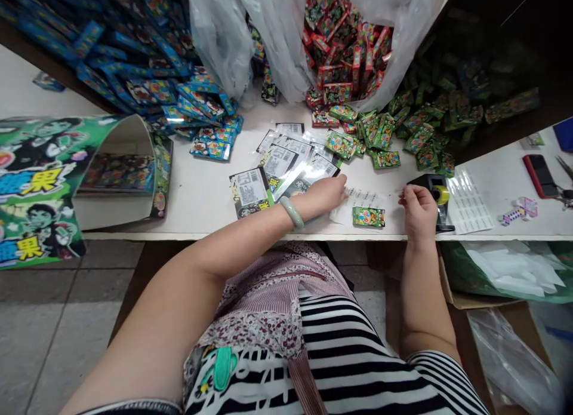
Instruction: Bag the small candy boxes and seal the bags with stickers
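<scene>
My left hand [323,197], with a pale green bangle at the wrist, rests palm down beside a clear sticker sheet [364,197]; its fingers are bent together at the sheet's left edge. On the sheet's lower part lies a small green candy box [368,217]. To the right, my right hand [418,207] is closed with thumb and finger pinched; anything between them is too small to make out. It is just left of a black tape dispenser [428,182] with a yellow core. Printed plastic bags [280,164] are fanned out behind my left hand.
Blue boxes [210,149] pile up at the back left, red boxes [338,74] fill a plastic bag, and green boxes [421,137] lie at the back right. A large open carton [163,176] stands left. A label sheet [469,203] and a red-black phone [539,175] lie right.
</scene>
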`<state>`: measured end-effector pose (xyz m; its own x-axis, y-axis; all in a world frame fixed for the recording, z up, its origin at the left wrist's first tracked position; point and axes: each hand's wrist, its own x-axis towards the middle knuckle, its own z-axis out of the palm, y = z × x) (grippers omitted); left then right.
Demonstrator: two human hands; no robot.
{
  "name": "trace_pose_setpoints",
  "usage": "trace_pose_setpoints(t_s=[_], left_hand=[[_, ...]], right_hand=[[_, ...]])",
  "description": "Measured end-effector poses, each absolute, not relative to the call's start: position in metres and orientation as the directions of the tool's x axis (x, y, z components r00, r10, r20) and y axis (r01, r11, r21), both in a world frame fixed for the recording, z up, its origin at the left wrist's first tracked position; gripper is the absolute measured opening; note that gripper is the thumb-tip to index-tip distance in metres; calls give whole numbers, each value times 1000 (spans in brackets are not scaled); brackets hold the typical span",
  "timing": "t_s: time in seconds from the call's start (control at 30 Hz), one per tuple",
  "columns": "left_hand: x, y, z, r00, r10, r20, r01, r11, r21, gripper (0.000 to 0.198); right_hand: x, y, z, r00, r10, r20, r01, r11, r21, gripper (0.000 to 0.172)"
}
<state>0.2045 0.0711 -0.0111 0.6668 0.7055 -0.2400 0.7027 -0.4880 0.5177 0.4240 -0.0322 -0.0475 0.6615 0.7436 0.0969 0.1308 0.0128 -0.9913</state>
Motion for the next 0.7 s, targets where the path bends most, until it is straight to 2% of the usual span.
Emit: trace_pose_setpoints(t_s=[0.1,0.2,0.27,0.33,0.4,0.47,0.53,0.6,0.7], left_hand=[[190,71,3,685,726,-54,660,-588,466,36],[138,95,3,568,803,178,610,-557,563,39],[84,117,-7,421,871,252,619,-479,623,34],[27,133,-21,257,944,206,705,-329,629,37],[-16,138,-33,153,985,80,766,-169,620,42],[-37,133,-42,161,987,-27,765,-107,634,39],[-40,125,-48,212,976,-59,758,-126,640,30],[-35,116,-51,227,973,-46,738,-141,660,22],[-33,103,-52,193,980,-41,633,-92,769,17]], right_hand=[[409,-32,-38,628,774,78,-1,102,-995,38],[391,-28,-32,600,794,96,-65,167,-984,37],[373,-23,-29,533,841,91,-95,166,-982,34],[345,-16,-26,389,919,67,-115,120,-986,29],[307,-7,-24,154,988,25,-119,43,-992,25],[265,0,-24,-108,994,-12,-101,-23,-995,25],[227,3,-26,-314,949,-38,-69,-63,-996,26],[201,0,-31,-430,900,-67,-2,-75,-997,25],[187,-13,-36,-458,884,-92,128,-37,-991,20]])
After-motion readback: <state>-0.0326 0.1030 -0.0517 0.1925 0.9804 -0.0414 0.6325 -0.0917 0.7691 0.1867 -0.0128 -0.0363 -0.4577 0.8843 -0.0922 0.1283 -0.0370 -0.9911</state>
